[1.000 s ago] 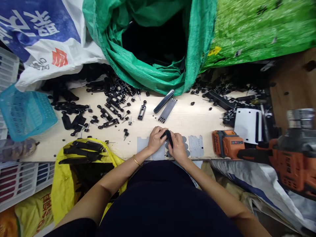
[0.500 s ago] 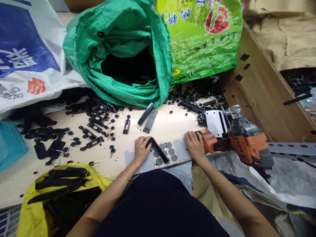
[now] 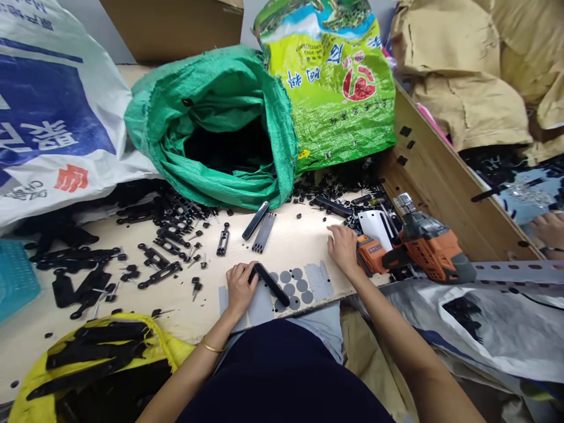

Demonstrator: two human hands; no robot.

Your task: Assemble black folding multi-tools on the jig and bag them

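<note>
My left hand point(image 3: 241, 286) rests at the table's front edge, its fingers closed on the upper end of a long black plastic bar point(image 3: 272, 285). The bar lies slanted over a patch of grey round stickers point(image 3: 302, 285). My right hand point(image 3: 343, 247) has its fingers stretched out and apart over the bare wood, holding nothing. Just right of it lies an orange cordless impact driver point(image 3: 434, 249), its battery close to my wrist. Ahead of my hands are another black bar point(image 3: 255, 220), a grey ribbed strip point(image 3: 264, 233) and a small slotted black part point(image 3: 223, 239).
A green woven sack point(image 3: 211, 191) gapes open at the back, beside a bright green printed bag point(image 3: 348, 132). Black parts and screws point(image 3: 161, 273) litter the left side. A yellow sack point(image 3: 176, 346) of black parts stands front left. Another person's hand point(image 3: 549, 229) shows at far right.
My right hand has moved forward from beside the battery, and its fingers have spread. My left hand keeps its hold on the black bar. The camera view has shifted.
</note>
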